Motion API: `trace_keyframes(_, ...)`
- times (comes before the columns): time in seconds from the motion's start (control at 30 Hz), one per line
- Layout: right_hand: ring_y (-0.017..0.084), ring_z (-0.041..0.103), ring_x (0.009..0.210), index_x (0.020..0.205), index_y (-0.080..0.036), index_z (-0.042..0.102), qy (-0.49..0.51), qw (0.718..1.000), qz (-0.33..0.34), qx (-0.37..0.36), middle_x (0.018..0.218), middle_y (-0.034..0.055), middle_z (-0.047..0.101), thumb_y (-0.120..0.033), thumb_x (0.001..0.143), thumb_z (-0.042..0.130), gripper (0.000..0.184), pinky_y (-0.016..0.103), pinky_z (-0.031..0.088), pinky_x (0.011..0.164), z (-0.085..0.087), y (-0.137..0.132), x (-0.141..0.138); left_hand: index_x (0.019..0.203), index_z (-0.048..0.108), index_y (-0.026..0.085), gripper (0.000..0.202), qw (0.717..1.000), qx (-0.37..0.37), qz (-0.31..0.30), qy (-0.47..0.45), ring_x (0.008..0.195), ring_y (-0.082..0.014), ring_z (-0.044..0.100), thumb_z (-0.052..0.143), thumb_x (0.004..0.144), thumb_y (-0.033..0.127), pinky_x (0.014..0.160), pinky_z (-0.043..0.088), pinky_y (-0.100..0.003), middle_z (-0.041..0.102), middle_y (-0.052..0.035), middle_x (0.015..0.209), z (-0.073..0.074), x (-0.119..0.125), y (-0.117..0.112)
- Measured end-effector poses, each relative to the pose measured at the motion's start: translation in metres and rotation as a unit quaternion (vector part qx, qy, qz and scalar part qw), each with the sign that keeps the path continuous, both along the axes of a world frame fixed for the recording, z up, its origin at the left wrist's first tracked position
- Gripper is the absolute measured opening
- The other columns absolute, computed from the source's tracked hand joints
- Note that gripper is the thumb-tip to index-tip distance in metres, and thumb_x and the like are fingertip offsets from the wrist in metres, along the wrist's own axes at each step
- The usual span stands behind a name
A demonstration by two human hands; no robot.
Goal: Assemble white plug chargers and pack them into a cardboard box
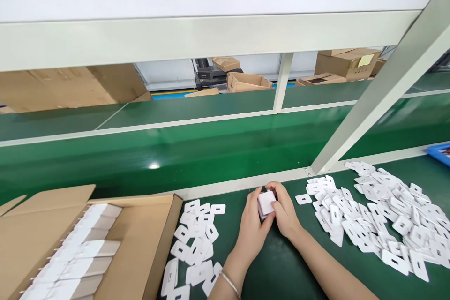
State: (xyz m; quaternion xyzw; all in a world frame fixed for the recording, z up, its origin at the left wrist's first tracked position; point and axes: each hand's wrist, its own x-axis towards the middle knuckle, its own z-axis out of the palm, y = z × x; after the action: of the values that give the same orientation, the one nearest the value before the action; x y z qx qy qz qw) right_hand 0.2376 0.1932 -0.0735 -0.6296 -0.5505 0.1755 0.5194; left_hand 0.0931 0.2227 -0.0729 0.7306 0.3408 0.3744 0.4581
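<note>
Between my two hands is a small white box-shaped piece (pixel 267 203), held just above the green tabletop near its back edge. My left hand (pixel 252 219) closes around its left side, the thumb reaching under the near face. From the right, my right hand (pixel 284 210) grips it with fingers curled over the back and the thumb on its face. Part of the piece is covered by my fingers. Flat white plates with a slot (pixel 195 234) lie loosely piled left of my left hand. A larger heap of similar white plates (pixel 383 215) spreads to the right.
An open cardboard box (pixel 160 243) at the left holds rows of white box-shaped pieces (pixel 84 248). A slanted metal post (pixel 379 79) meets the table's back ledge. Overhead runs a white shelf (pixel 211 33). A blue tray (pixel 439 153) shows at the far right.
</note>
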Motion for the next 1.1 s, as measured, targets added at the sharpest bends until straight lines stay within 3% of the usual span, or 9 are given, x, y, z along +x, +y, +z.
trace_keyframes(0.13, 0.024, 0.064, 0.091, 0.107, -0.024, 0.060, 0.033, 0.999, -0.030, -0.007, 0.098, 0.0050, 0.066, -0.025, 0.095, 0.039, 0.024, 0.040, 0.053, 0.082, -0.001, 0.002, 0.000, 0.128, 0.062, 0.025, 0.041, 0.999, -0.034, 0.000, -0.028, 0.115, -0.0263, 0.068, 0.069, 0.089, 0.015, 0.100, 0.055, -0.043, 0.068, -0.0077, 0.124, 0.006, -0.002, 0.003)
trace_keyframes(0.23, 0.022, 0.062, 0.080, 0.099, -0.024, 0.060, 0.051, 0.997, -0.049, -0.015, 0.089, 0.0035, 0.064, -0.039, 0.107, 0.034, 0.031, 0.037, 0.051, 0.074, 0.001, 0.002, -0.001, 0.120, 0.065, 0.024, 0.038, 0.999, -0.041, 0.008, -0.035, 0.108, -0.0256, 0.068, 0.074, 0.084, 0.012, 0.096, 0.056, -0.041, 0.070, -0.0056, 0.116, 0.010, -0.002, 0.004)
trace_keyframes(0.4, 0.020, 0.058, 0.069, 0.103, -0.025, 0.058, 0.069, 0.995, -0.062, -0.020, 0.085, 0.0011, 0.061, -0.050, 0.108, 0.037, 0.033, 0.034, 0.049, 0.065, 0.003, 0.001, -0.004, 0.119, 0.063, 0.024, 0.038, 0.999, -0.030, -0.002, -0.021, 0.109, -0.0248, 0.067, 0.072, 0.084, 0.012, 0.095, 0.055, -0.040, 0.069, -0.0048, 0.116, 0.011, -0.003, 0.005)
trace_keyframes(0.5, 0.019, 0.057, 0.067, 0.108, -0.025, 0.055, 0.081, 0.994, -0.071, -0.022, 0.082, -0.0005, 0.059, -0.051, 0.108, 0.038, 0.031, 0.033, 0.049, 0.062, 0.002, 0.002, -0.003, 0.130, 0.056, 0.025, 0.052, 1.000, 0.013, -0.028, 0.006, 0.115, -0.0258, 0.066, 0.070, 0.082, 0.009, 0.099, 0.055, -0.042, 0.065, -0.0067, 0.125, 0.007, -0.004, 0.003)
trace_keyframes(0.6, 0.020, 0.059, 0.068, 0.109, -0.025, 0.054, 0.087, 0.993, -0.070, -0.026, 0.081, -0.0006, 0.058, -0.051, 0.106, 0.040, 0.030, 0.033, 0.050, 0.062, 0.000, 0.004, 0.003, 0.141, 0.048, 0.025, 0.073, 0.995, 0.072, -0.032, 0.057, 0.124, -0.0306, 0.062, 0.072, 0.075, 0.006, 0.108, 0.050, -0.051, 0.063, -0.0094, 0.134, -0.001, -0.003, 0.002)
trace_keyframes(0.7, 0.021, 0.060, 0.071, 0.109, -0.024, 0.057, 0.084, 0.994, -0.054, -0.034, 0.081, 0.0002, 0.061, -0.050, 0.099, 0.052, 0.028, 0.033, 0.052, 0.066, -0.001, 0.005, 0.009, 0.140, 0.050, 0.027, 0.071, 0.994, 0.082, -0.026, 0.066, 0.123, -0.0325, 0.063, 0.072, 0.077, 0.005, 0.110, 0.048, -0.057, 0.066, -0.0086, 0.133, -0.008, 0.000, 0.005)
trace_keyframes(0.87, 0.023, 0.067, 0.079, 0.114, -0.023, 0.067, 0.078, 0.996, -0.004, -0.053, 0.093, 0.0051, 0.073, -0.054, 0.094, 0.060, 0.037, 0.035, 0.055, 0.075, 0.003, 0.006, 0.014, 0.132, 0.055, 0.028, 0.056, 0.996, 0.091, 0.015, 0.014, 0.120, -0.0293, 0.062, 0.061, 0.084, 0.000, 0.105, 0.051, -0.052, 0.066, -0.0073, 0.128, -0.002, 0.003, 0.009)
trace_keyframes(1.0, 0.030, 0.073, 0.095, 0.107, -0.023, 0.075, 0.092, 0.991, 0.075, -0.062, 0.102, 0.0099, 0.079, -0.070, 0.093, 0.055, 0.053, 0.040, 0.058, 0.088, 0.005, 0.008, 0.016, 0.135, 0.053, 0.029, 0.064, 0.992, 0.123, 0.023, -0.021, 0.125, -0.0258, 0.060, 0.056, 0.080, -0.004, 0.112, 0.050, -0.048, 0.063, -0.0068, 0.131, 0.007, 0.004, 0.006)
trace_keyframes(1.1, 0.035, 0.073, 0.105, 0.114, -0.020, 0.072, 0.105, 0.988, 0.102, -0.058, 0.109, 0.0138, 0.079, -0.079, 0.090, 0.052, 0.067, 0.044, 0.058, 0.092, 0.003, 0.015, 0.017, 0.141, 0.048, 0.027, 0.076, 0.990, 0.135, 0.031, -0.035, 0.136, -0.0281, 0.054, 0.065, 0.072, -0.001, 0.119, 0.046, -0.047, 0.053, -0.0103, 0.142, 0.010, 0.007, 0.003)
